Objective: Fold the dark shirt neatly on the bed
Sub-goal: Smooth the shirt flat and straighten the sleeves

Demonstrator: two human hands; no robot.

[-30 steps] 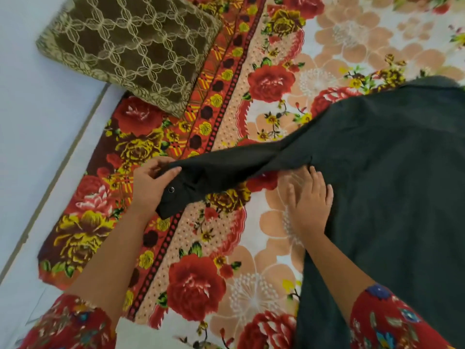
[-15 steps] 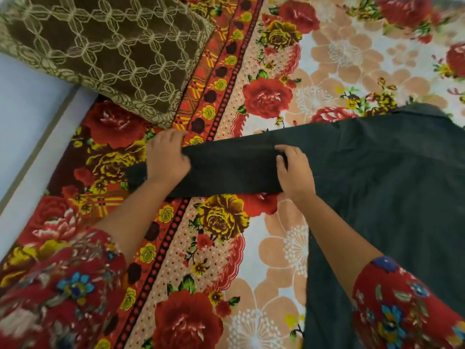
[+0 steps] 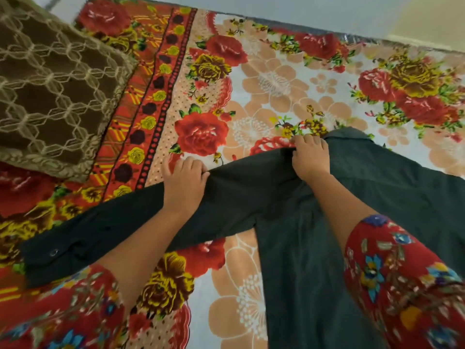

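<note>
Both hands shifted toward the collar since before, left hand [image 3: 185, 183] and right hand [image 3: 310, 157] grips pinching dark shirt [image 3: 289, 222]

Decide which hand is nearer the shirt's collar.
Right. The right hand grips the shirt beside the collar; the left hand holds the sleeve, farther away.

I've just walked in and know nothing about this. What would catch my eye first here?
Probably the loud floral bedsheet, red roses on cream, filling nearly the whole view. Against it lies the dark shirt at lower right, its long sleeve stretched toward the left edge, with the left hand and the right hand pinching the fabric near the shoulder. A brown lattice-patterned pillow sits at upper left.
</note>
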